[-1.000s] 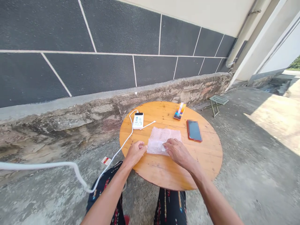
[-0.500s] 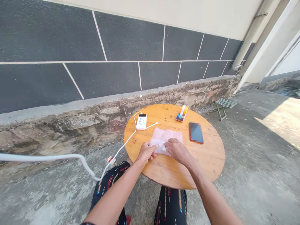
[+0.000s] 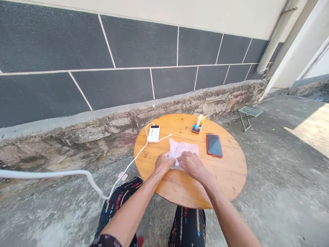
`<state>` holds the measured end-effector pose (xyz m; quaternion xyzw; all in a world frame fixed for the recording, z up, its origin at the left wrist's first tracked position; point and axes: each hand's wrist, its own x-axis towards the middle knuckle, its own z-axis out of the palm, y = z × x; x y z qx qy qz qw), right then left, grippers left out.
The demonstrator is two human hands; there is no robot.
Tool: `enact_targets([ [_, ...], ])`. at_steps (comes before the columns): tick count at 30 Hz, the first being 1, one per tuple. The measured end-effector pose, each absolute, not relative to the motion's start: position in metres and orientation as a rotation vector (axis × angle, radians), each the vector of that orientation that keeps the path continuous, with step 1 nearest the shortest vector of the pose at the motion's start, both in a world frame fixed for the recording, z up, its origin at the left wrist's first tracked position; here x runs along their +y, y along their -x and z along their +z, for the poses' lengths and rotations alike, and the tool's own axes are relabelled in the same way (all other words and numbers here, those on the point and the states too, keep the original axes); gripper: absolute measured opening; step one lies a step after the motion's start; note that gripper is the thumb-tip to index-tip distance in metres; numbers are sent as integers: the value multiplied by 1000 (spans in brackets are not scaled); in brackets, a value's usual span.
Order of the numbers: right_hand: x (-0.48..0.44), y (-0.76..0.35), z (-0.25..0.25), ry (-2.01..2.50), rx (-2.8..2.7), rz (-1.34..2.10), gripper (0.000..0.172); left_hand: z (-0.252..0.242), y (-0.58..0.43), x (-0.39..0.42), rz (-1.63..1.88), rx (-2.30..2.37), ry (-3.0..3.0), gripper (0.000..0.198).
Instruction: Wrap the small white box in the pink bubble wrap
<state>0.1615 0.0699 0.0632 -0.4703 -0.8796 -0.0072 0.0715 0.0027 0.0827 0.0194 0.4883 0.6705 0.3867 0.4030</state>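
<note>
A pale pink, translucent sheet that looks like bubble wrap (image 3: 183,146) lies on the round wooden table (image 3: 185,188) in front of me. At its left edge, my left hand (image 3: 164,162) is closed on the wrap, with the thumb on top. My right hand (image 3: 190,162) rests over the near part of the sheet, its curled fingers pinching the wrap close to the left thumb. The fingertips are partly hidden. Whether anything lies inside the wrap cannot be made out.
A tape dispenser (image 3: 198,124) stands at the table's back. A phone (image 3: 214,145) lies on the right. A white power bank (image 3: 154,133) sits at the left, with a white cable (image 3: 136,157) running off the table. A folding stool (image 3: 247,115) stands beyond, near the wall.
My left hand has moved slightly right, towards the right hand, and the wrap's left side is drawn in and bunched. The view has shifted a little.
</note>
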Motion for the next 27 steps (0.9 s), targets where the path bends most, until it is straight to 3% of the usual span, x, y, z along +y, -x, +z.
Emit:
enact_targets([
  [7, 70, -160, 65, 1428, -2661, -41, 20, 25, -15, 82, 912, 1613, -1104, 21],
  [21, 73, -159, 63, 1437, -2658, -37, 19, 31, -17, 92, 916, 1586, -1024, 8],
  [27, 73, -162, 64, 1412, -2653, -11, 18, 41, -7, 81, 934, 1373, -1051, 10],
])
